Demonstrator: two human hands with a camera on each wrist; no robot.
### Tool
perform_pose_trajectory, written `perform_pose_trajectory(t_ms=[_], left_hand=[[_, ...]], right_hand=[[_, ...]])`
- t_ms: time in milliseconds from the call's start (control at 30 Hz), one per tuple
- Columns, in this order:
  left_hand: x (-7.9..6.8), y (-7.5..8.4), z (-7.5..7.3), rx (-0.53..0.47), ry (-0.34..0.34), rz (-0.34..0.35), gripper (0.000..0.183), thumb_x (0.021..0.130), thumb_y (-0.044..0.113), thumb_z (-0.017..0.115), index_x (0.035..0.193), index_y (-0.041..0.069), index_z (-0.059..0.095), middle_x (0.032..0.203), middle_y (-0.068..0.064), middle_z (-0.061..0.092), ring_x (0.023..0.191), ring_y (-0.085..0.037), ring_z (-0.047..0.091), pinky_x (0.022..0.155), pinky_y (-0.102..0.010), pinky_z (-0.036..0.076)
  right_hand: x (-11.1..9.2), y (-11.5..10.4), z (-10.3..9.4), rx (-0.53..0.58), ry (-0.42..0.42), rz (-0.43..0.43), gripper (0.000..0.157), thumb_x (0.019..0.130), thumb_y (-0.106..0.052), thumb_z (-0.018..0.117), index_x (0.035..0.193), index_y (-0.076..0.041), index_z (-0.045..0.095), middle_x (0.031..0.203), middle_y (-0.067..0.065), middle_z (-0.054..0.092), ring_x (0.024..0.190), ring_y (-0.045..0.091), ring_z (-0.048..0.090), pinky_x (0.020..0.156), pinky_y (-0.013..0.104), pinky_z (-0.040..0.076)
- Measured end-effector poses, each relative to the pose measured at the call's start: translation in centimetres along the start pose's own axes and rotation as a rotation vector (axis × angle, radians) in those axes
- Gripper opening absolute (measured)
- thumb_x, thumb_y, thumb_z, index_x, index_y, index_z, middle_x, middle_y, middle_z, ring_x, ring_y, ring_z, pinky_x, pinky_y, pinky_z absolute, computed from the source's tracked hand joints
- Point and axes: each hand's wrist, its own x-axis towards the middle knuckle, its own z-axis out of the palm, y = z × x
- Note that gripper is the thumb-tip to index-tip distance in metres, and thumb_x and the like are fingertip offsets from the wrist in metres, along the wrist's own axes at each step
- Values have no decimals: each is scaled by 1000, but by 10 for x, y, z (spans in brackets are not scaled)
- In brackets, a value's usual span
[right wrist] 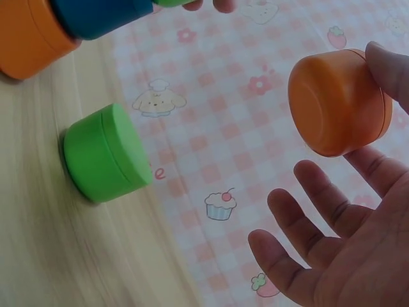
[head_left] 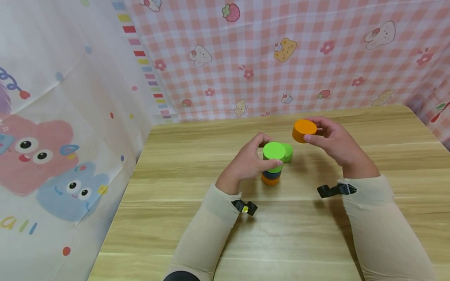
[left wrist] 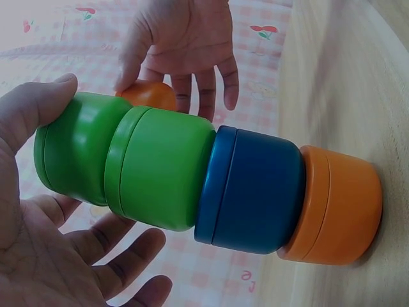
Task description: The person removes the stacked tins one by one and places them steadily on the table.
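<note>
We've a 4-jar stack (left wrist: pixel 255 192) on the tbl (head_left: pixel 140 226), 1 orange jar (head_left: pixel 305 128) up.
Our L hand (head_left: pixel 246 162) pinches its top green jar (head_left: pixel 274 150) (green, blue, orange below); our R hand (head_left: pixel 337 142) pinches the raised orange jar nr it; loose green jar (right wrist: pixel 105 153) behind stack.

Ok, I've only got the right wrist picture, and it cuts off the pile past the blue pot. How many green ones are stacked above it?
Observer: Two. The lower green pot sits on the blue pot, with the top green pot above.

Operator: What's the left hand doing?

Observer: Holding the top green pot between thumb and fingers.

Operator: Where's the loose green pot if you look from the head camera?

Observer: Behind the pile, which hides part of it.
</note>
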Motion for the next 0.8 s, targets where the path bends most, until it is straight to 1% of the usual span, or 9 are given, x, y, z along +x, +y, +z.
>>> perform_pose_trajectory(t_ms=[367, 533, 667, 800], left_hand=[[0, 0, 0, -5, 0, -1, 43, 90, 20, 85, 123, 18, 58, 125, 2, 62, 124, -18, 54, 106, -45, 50], [0, 0, 0, -1, 0, -3, 43, 90, 20, 85, 123, 18, 58, 125, 2, 62, 123, -18, 54, 105, -45, 50], [0, 0, 1, -2, 1, -4, 43, 90, 19, 85, 123, 18, 58, 124, 2, 62, 123, -18, 54, 105, -44, 50], [0, 0, 0, 0, 0, -1, 43, 90, 20, 85, 123, 18, 58, 125, 3, 63, 123, -17, 54, 105, -44, 50]], right_hand=[[1, 9, -1, -10, 23, 32, 52, 104, -19, 69, 151, -4, 51, 124, -12, 60, 113, 18, 56, 89, 15, 50], [2, 13, -2, -6, 26, 46, 54, 104, -20, 69, 152, -3, 50, 126, -12, 59, 113, 17, 56, 90, 13, 50], [3, 17, -2, -20, 34, 83, 55, 104, -23, 69, 152, -4, 49, 129, -8, 58, 112, 14, 56, 90, 13, 50], [5, 21, -3, -29, 31, 119, 56, 104, -26, 69, 153, -6, 49, 136, 0, 57, 113, 14, 57, 91, 13, 49]])
